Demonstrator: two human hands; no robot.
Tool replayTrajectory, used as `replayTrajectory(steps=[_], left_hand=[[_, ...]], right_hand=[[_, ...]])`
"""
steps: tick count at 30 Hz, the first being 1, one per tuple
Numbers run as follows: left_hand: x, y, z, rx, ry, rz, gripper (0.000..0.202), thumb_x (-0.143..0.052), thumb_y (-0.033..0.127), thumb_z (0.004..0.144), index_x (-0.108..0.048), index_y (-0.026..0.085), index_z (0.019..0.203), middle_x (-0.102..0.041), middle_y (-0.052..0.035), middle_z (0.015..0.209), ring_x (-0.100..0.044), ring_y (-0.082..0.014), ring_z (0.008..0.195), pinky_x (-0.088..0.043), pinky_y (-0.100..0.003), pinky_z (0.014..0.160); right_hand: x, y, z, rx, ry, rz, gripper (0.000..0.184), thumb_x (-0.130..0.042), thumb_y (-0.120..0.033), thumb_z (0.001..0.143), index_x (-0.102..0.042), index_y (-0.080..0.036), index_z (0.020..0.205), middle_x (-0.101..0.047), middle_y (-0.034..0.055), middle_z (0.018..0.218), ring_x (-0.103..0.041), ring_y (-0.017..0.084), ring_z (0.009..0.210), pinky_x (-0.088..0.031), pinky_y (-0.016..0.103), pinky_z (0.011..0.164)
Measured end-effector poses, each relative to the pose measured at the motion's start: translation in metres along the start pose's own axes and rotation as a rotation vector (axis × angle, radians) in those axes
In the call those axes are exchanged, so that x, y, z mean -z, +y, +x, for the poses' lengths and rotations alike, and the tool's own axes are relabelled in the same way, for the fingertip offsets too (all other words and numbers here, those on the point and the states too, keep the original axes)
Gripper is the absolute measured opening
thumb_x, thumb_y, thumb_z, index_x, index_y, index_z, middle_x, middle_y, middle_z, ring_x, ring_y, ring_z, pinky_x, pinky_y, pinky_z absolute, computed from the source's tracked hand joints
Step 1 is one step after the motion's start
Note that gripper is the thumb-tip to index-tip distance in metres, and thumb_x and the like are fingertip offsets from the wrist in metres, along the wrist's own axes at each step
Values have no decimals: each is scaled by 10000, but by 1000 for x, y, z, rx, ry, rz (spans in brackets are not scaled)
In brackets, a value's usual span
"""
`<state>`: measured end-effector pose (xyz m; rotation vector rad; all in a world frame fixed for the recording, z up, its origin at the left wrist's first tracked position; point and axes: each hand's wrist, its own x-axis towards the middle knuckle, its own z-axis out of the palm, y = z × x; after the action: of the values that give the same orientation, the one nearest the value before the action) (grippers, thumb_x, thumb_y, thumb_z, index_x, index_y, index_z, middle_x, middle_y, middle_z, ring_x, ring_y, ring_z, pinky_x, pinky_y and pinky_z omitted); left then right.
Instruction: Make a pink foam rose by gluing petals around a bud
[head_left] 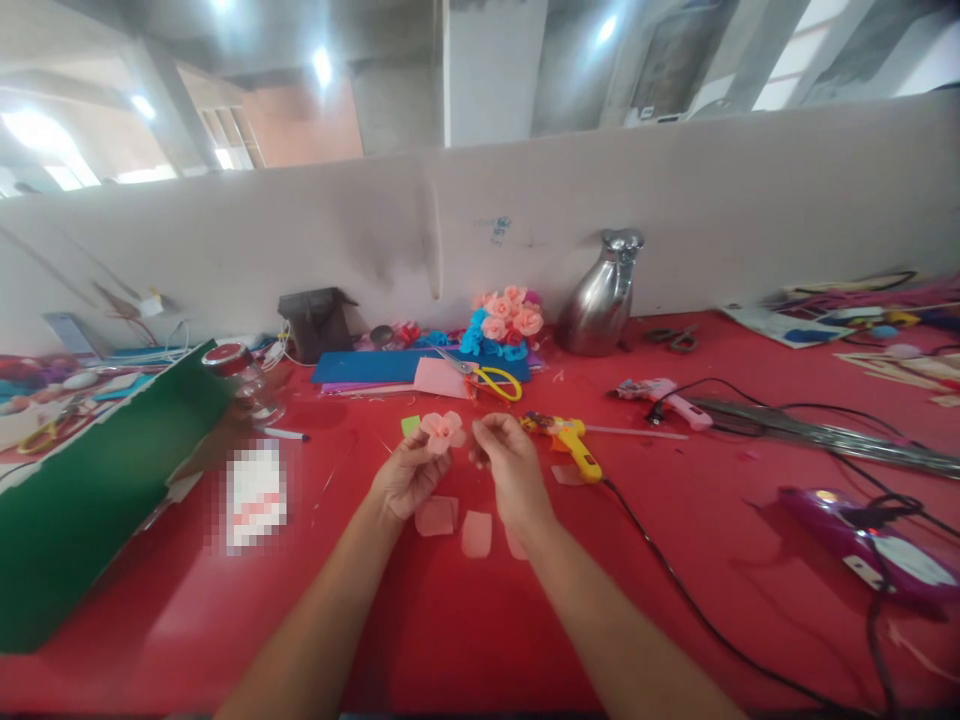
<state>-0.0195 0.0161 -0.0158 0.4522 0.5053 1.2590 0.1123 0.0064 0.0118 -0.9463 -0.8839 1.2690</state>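
Observation:
A pink paper flower (442, 432) with ruffled petals is pinched in my left hand (409, 478), facing up. Just right of it is my right hand (514, 460), its thumb and fingers curled together near the petals; whatever they may hold is too small to make out. Loose pink paper petals (477, 534) lie on the red table (420, 620) below my hands, one partly covered by my right wrist. To the right rests a yellow glue gun (576, 448) with a black cord. Behind the flower, yellow-handled scissors (499, 384) lie over pink paper (439, 376) and blue sheets (360, 367).
Pink and blue paper flowers (510, 320) and a steel jug (600, 300) stand along the back wall. A pink glue gun (671, 400), wire bundle (840, 435) and purple power strip (862, 540) are at right. A green board (112, 500) and glass jar (244, 375) are at left.

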Motion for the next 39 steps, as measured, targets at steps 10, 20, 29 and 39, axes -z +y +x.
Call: replayTrajectory(steps=[10, 20, 29, 39], left_hand=[[3, -1, 1, 11, -1, -69, 320, -600, -45, 631, -613, 161, 876, -662, -14, 869, -610, -62, 703, -493, -156, 660], [2, 0, 3, -52, 24, -30, 275, -617, -29, 621, -615, 157, 823, -671, -21, 849, -624, -82, 715, -493, -158, 647], [1, -4, 1, 2, -77, 14, 147, -674, 67, 651, -619, 140, 766, -668, -15, 803, -626, -95, 761, -479, -200, 752], [3, -6, 1, 63, -68, 22, 150, -678, 62, 645, -595, 133, 749, -672, -22, 780, -621, -84, 710, -477, -204, 747]], right_hand=[[1, -2, 1, 0, 48, 0, 387, -631, -528, 699, -503, -181, 588, -539, -17, 509, -414, 78, 440, -285, 219, 423], [-1, 8, 0, -110, -143, 152, 258, -630, -452, 726, -562, -206, 761, -607, -16, 652, -504, 104, 524, -355, 229, 485], [1, 4, 0, -31, -95, 102, 214, -682, -346, 686, -554, -217, 799, -581, -36, 662, -524, 117, 621, -392, 244, 589], [1, 5, 3, -49, -69, 112, 249, -705, -253, 631, -536, -218, 812, -571, -50, 651, -502, 99, 575, -390, 235, 564]])
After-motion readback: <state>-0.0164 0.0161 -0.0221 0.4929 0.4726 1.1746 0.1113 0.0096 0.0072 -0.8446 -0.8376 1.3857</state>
